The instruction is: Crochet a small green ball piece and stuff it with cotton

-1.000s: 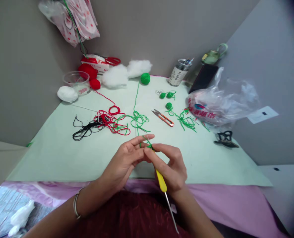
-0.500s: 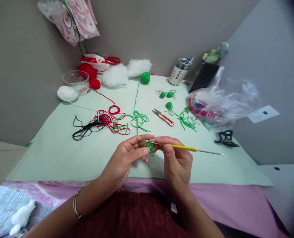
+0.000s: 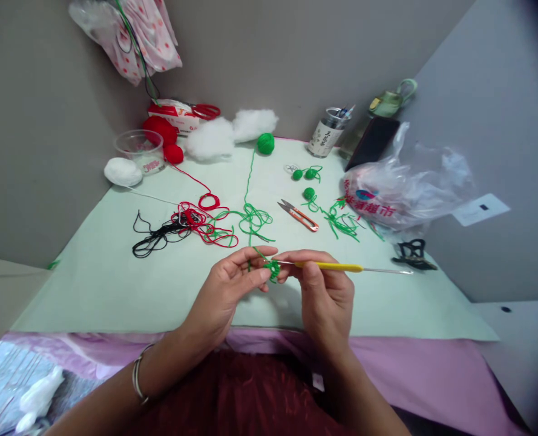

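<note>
A small handicraft corner, seemingly in a home, though plain grey walls [image 3: 259,66] hide the rest of the room. Near the back edge of a tabletop covered in pale green [image 3: 160,297] sit a round green yarn ball [image 3: 265,144], fluffy white stuffing [image 3: 210,139] and a red-and-white box [image 3: 184,123]. A translucent plastic shopping bag [image 3: 368,194] slumps by the right edge. Lilac cloth [image 3: 414,363] shows below the front edge; pink-dotted fabric [image 3: 157,42] hangs above the back left corner.

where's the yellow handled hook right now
In the head view, the yellow-handled hook is in the right hand, just right of centre, its left end at the small green piece that the left hand holds.
</note>
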Action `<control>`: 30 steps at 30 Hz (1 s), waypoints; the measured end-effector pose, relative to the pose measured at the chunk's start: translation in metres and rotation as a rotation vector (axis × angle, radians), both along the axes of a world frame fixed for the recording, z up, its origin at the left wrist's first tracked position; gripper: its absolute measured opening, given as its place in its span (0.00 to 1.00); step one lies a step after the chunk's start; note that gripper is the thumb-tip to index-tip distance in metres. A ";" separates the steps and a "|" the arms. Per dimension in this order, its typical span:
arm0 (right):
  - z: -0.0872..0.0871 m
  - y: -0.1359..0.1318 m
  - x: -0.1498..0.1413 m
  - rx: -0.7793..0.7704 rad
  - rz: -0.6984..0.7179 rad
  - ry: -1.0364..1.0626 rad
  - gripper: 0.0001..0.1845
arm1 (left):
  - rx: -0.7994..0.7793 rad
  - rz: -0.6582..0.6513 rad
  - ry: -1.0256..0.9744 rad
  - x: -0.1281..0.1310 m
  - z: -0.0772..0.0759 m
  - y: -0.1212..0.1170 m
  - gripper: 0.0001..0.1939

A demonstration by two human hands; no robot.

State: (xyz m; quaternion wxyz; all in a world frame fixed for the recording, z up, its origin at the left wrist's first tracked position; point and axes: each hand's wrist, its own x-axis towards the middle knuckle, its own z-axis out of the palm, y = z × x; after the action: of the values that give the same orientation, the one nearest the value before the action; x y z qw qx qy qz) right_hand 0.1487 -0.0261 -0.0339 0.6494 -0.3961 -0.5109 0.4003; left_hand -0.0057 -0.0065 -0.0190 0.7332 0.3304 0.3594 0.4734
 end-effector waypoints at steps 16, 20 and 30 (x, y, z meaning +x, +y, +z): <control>-0.001 -0.003 -0.005 0.127 -0.130 -0.038 0.12 | 0.004 0.027 0.030 0.001 0.004 0.000 0.11; -0.002 -0.001 -0.007 0.114 -0.134 -0.074 0.12 | 0.017 0.000 0.008 0.003 0.000 -0.001 0.11; -0.004 0.002 -0.004 0.013 -0.051 0.031 0.13 | -0.044 -0.021 -0.008 0.001 0.004 -0.002 0.26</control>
State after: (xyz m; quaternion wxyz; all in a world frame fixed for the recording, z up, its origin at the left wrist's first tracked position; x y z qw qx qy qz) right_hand 0.1451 -0.0241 -0.0384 0.6697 -0.3985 -0.4931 0.3866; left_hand -0.0043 -0.0080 -0.0153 0.7466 0.3162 0.3635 0.4589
